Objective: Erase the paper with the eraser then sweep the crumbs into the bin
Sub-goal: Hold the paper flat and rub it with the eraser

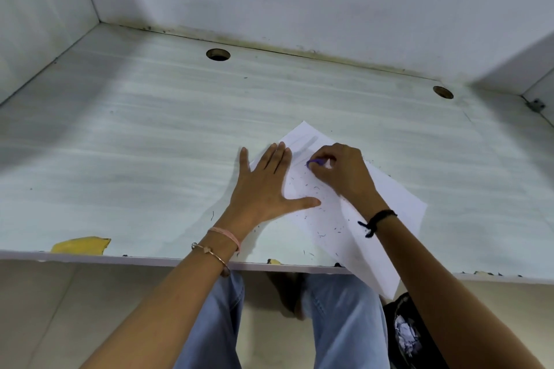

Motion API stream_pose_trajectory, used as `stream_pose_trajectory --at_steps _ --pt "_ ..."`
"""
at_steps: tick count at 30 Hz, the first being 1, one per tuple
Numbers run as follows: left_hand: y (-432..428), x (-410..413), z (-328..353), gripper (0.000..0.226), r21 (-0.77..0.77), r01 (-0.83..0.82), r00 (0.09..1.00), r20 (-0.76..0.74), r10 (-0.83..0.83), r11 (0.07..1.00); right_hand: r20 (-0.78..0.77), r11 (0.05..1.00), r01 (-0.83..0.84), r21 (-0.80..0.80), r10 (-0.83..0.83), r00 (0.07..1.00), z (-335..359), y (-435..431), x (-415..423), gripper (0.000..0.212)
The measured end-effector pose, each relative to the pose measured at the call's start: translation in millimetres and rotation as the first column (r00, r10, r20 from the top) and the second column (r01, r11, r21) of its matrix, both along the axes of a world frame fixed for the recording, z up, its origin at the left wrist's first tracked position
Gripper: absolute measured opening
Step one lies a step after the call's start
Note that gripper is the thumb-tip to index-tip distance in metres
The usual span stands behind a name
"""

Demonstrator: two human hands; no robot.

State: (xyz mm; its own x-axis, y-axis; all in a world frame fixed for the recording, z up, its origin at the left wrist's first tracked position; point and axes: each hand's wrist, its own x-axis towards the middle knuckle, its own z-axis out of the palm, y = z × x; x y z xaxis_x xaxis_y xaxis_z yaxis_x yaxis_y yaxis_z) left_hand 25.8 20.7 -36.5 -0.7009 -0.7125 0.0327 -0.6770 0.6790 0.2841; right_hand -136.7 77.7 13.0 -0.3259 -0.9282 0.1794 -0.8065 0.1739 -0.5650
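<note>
Centre right, our left hand lies spread flat on the thin, slippery paper; our right hand pinches the small purple eraser, best gripped low.

A pale desk with a faint streaked grain fills the view, boxed in by white walls at the back and sides. Two round cable holes sit near its far edge, one at 11 o'clock, the other at 2 o'clock. A sheet of white paper lies aslant at 4 o'clock, its near corner overhanging the front edge. Dark crumbs are scattered over the paper and the desk beside it. A yellow chipped patch marks the front edge at 8 o'clock.
</note>
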Motion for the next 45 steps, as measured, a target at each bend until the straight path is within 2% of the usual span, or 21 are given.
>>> stream_pose_trajectory --at_steps 4,9,14,18,20,24,25,29,30,35,36,40,41,45 --pt "-1.6 -1.1 -2.1 0.121 -0.04 0.001 1.0 0.008 -0.001 0.999 -0.034 0.981 -0.17 0.093 0.174 0.984 0.9 6.2 18.5 0.003" --pt "-0.6 -1.0 -1.5 0.117 -0.025 -0.003 1.0 -0.015 0.003 1.0 0.002 0.998 0.046 0.046 -0.046 0.999 4.7 -13.6 -9.1 0.005" --pt "-1.7 -0.9 -2.1 0.122 -0.056 0.008 1.0 0.006 -0.008 0.998 -0.053 0.98 -0.161 0.12 0.168 0.984 0.6 2.7 21.7 0.003" --pt "-1.2 -0.8 -1.9 0.119 -0.018 0.004 1.0 -0.002 -0.004 1.0 0.026 0.996 0.071 0.062 -0.072 0.997 4.4 -10.0 -14.4 0.005" --pt "-1.0 -0.5 -1.2 0.118 -0.019 0.005 1.0 -0.006 -0.005 1.0 0.022 0.993 0.108 0.052 -0.109 0.994 3.9 -11.5 -10.7 0.005" --pt "-0.5 -0.1 -1.7 0.119 -0.053 0.014 1.0 0.007 -0.013 0.999 -0.074 0.983 -0.125 0.131 0.136 0.988 -1.9 -1.0 30.3 0.005" --pt "-0.6 -0.1 -1.0 0.119 -0.05 0.013 1.0 0.004 -0.013 0.999 -0.085 0.983 -0.128 0.128 0.139 0.987 -1.2 -2.3 26.7 0.005" --pt "-0.3 0.1 0.0 0.117 -0.019 0.007 1.0 -0.002 -0.007 1.0 0.003 0.988 0.137 0.071 -0.137 0.991 6.0 -11.6 -21.6 0.006" --pt "-0.3 0.3 0.2 0.117 -0.018 0.008 1.0 0.001 -0.008 1.0 0.027 0.985 0.157 0.068 -0.159 0.987 5.2 -11.1 -23.5 0.006" --pt "-1.7 -0.7 -1.9 0.122 -0.055 0.01 1.0 0.014 -0.009 0.998 -0.02 0.984 -0.143 0.11 0.146 0.989 -2.0 3.6 22.5 0.004" --pt "-1.8 -0.4 -1.4 0.122 -0.052 0.011 1.0 0.019 -0.01 0.999 -0.025 0.986 -0.136 0.098 0.139 0.99 -1.5 1.9 18.6 0.004" --pt "-0.6 0.2 -0.1 0.117 -0.017 0.005 1.0 0.009 -0.005 1.0 0.03 0.992 0.125 0.025 -0.126 0.992 3.0 -9.5 -20.8 0.006" --pt "-0.9 -0.1 0.2 0.117 -0.017 0.005 1.0 0.004 -0.005 1.0 0.029 0.99 0.137 0.03 -0.138 0.99 1.9 -9.9 -19.8 0.006" --pt "-1.3 -0.5 -1.2 0.123 -0.042 0.006 1.0 0.011 -0.005 0.999 0.001 0.989 -0.105 0.103 0.106 0.994 -2.3 6.4 16.9 0.004"
